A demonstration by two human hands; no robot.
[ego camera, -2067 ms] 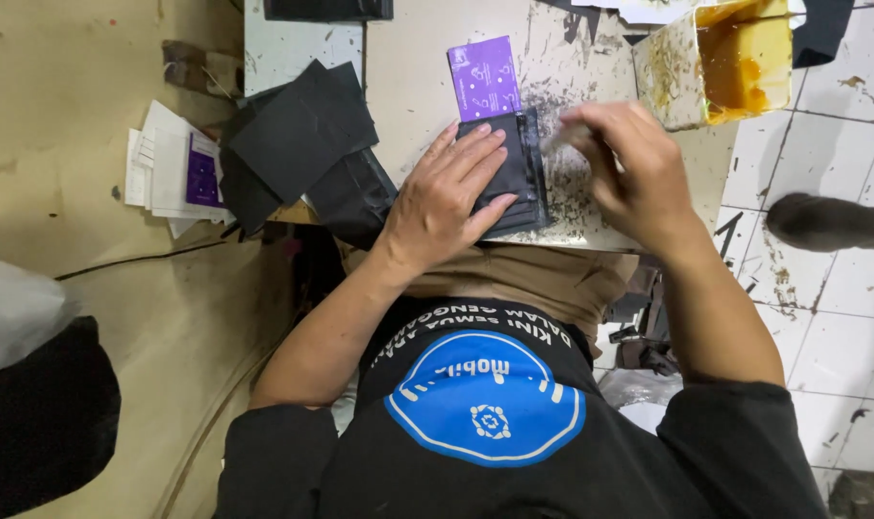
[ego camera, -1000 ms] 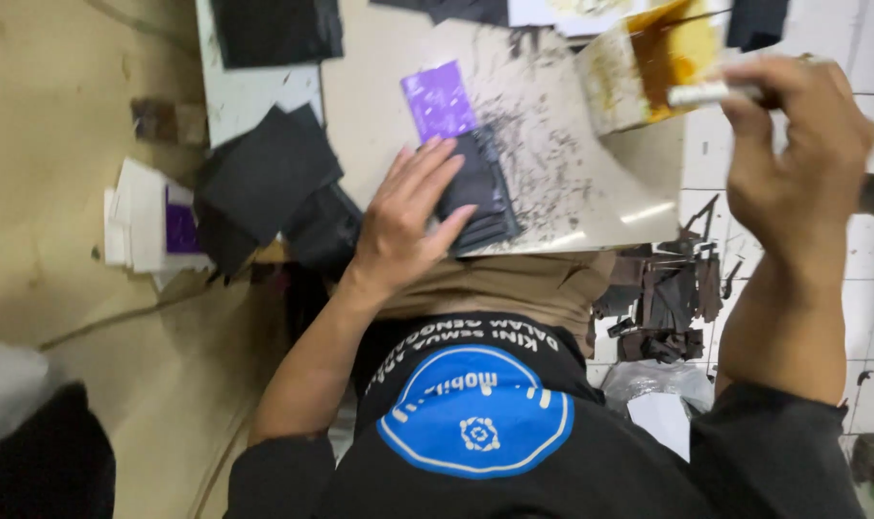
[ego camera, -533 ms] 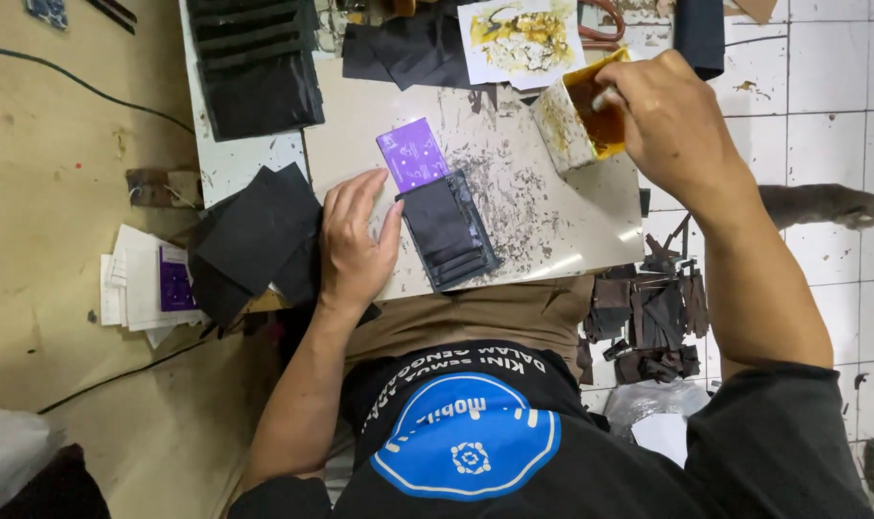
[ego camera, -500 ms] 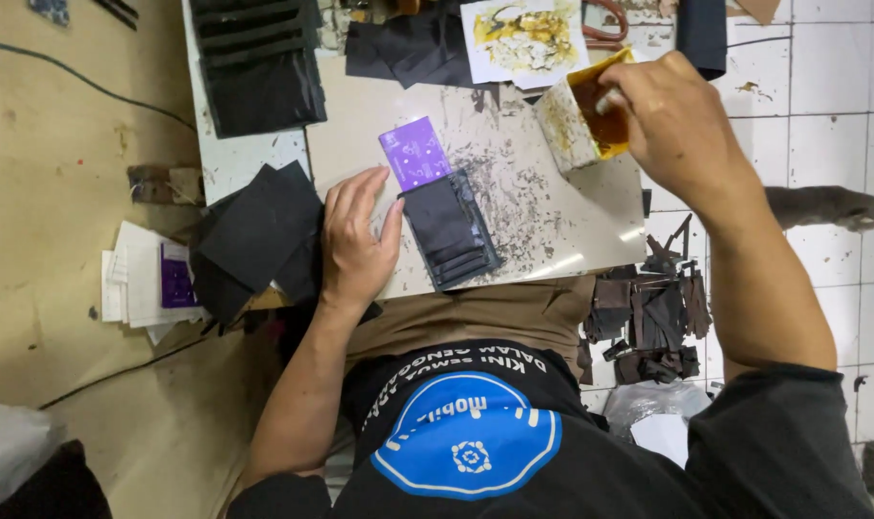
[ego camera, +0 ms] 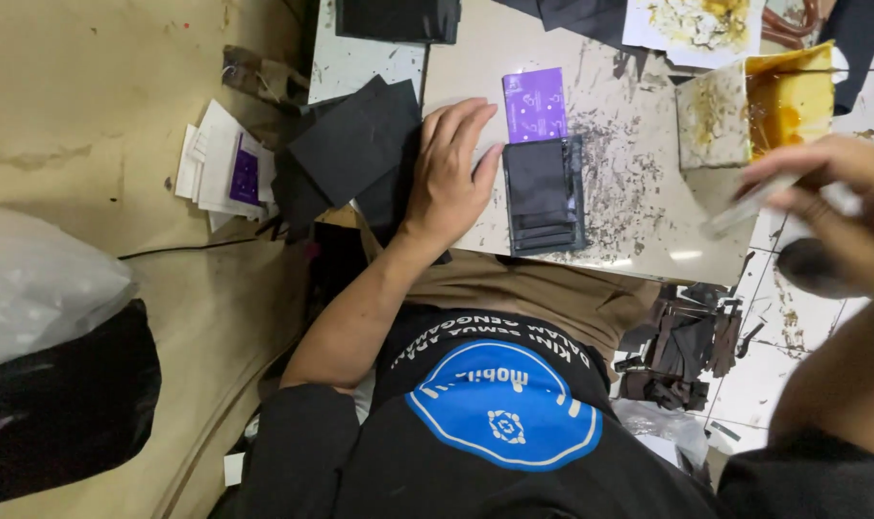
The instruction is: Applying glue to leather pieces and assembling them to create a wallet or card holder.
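My left hand [ego camera: 450,171] lies flat on the low worktable [ego camera: 639,231], fingers spread, just left of a black wallet piece [ego camera: 543,195]. A purple card [ego camera: 535,105] lies right above that piece. My right hand [ego camera: 836,207] hovers over the table's right edge, blurred, shut on a thin pale stick-like applicator [ego camera: 749,200]. Just above it stands a glue tub [ego camera: 788,96] holding amber glue.
A stack of black sheets [ego camera: 355,144] sits left of my left hand, with white and purple papers [ego camera: 221,168] on the floor beyond. More black pieces [ego camera: 399,17] lie at the table's far end. Dark scraps [ego camera: 682,346] lie on the tiled floor.
My right hand has come away from the glue tub, down and to the right, with the applicator. My left hand stays flat beside the wallet piece. The view has shifted.
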